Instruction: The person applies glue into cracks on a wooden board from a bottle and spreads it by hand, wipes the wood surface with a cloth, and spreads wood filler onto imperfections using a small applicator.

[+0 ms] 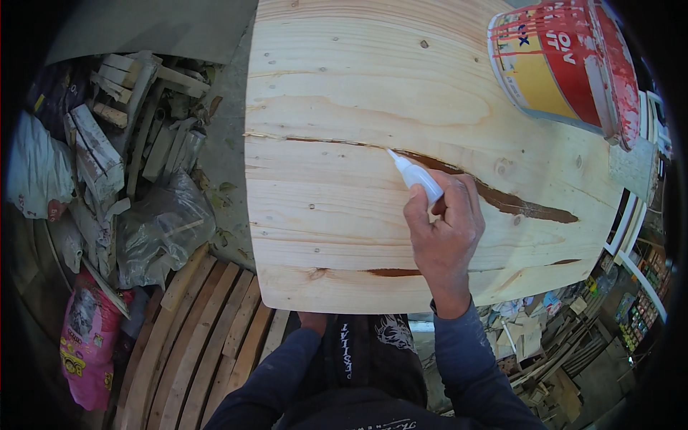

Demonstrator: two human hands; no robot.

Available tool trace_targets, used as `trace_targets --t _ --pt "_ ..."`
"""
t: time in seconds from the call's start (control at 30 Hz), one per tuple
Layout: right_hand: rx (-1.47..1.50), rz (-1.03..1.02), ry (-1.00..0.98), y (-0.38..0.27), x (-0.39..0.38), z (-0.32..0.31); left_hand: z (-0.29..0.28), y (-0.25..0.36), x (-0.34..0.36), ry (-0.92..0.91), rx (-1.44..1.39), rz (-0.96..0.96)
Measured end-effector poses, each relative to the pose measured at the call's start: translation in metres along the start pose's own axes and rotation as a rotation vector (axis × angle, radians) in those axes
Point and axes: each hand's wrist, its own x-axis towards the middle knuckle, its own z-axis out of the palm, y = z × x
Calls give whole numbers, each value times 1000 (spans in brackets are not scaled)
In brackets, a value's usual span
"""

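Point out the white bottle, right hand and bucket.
White bottle [421, 179]: head view, on its body below the nozzle.
Right hand [448, 233]: head view, on the back of the hand.
Bucket [557, 68]: head view, on its side wall.

Soft, fairly even light is falling on the wooden panel [344, 79], while the floor [231, 154] beyond its left edge is lying dimmer. Fisheye distortion is bowing its edges; clutter [643, 294] past its right edge is blurring toward black vignetting.
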Motion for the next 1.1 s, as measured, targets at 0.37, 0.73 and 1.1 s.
trace_targets --t 0.37,0.73,1.1 --pt "-14 -49 -72 -20 4 14 -44 45 -5 2 -39 -70" --pt "61 -217 -180 -54 18 65 2 20 8 150 -102 -105" --pt "2 -174 -163 -45 14 61 -36 42 -3 198 -247 -69"
